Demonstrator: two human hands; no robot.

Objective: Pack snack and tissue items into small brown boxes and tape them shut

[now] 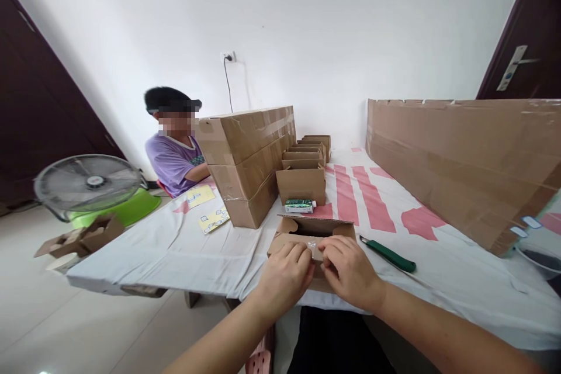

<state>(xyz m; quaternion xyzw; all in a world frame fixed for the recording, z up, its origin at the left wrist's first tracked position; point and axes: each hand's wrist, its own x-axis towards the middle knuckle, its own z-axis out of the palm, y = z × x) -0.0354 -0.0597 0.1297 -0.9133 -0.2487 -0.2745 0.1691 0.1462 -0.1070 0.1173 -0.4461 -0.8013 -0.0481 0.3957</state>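
Observation:
Close in front of me on the cloth-covered table is a small open cardboard box [322, 226], its dark inside showing below the raised back flap. My left hand [287, 269] has its fingers curled over the box's near panel on the left. Facing it, my right hand [348, 269] grips the same panel with bent fingers and thumb. Between the two hands, a shiny bit of clear tape [312, 247] shows on the cardboard. A green utility knife [390, 254] lies to the right of my right hand. Just behind the box rests a small green-and-white carton [300, 205].
Several open cardboard boxes [301, 186] stand in a row behind. Taped boxes [249, 172] are stacked at left, and a large cardboard panel [456, 158] stands at right. A person in purple [173, 163] sits beyond the stack. A fan [92, 181] is on the left.

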